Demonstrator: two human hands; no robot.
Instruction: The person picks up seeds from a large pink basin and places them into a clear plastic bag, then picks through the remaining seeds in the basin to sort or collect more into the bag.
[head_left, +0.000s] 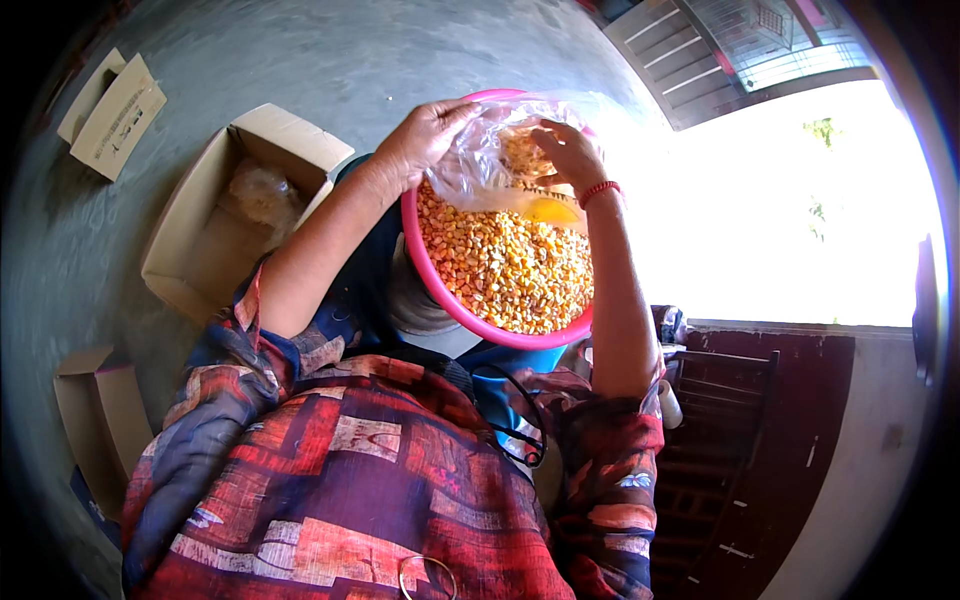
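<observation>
A pink round basin (427, 259) holds a heap of dried corn kernels (510, 274). Over its far part is a clear plastic bag (480, 165) with orange-yellow contents that I cannot make out. My left hand (429, 142) grips the bag's left edge between thumb and fingers. At the bag's right side is my right hand (568, 154), a red beaded bracelet on its wrist; its fingers are spread and bent at the bag's mouth or over its contents, and whether they grip anything cannot be told. A yellow patch shows on the bag's near side, above the kernels.
An open cardboard box (202, 232) with a clear plastic bag (262, 195) inside stands on the grey floor at the left. Further cardboard boxes (120, 120) lie beyond it and at lower left. At the right are a bright doorway, a dark slatted chair (720, 420) and a metal gate (675, 52).
</observation>
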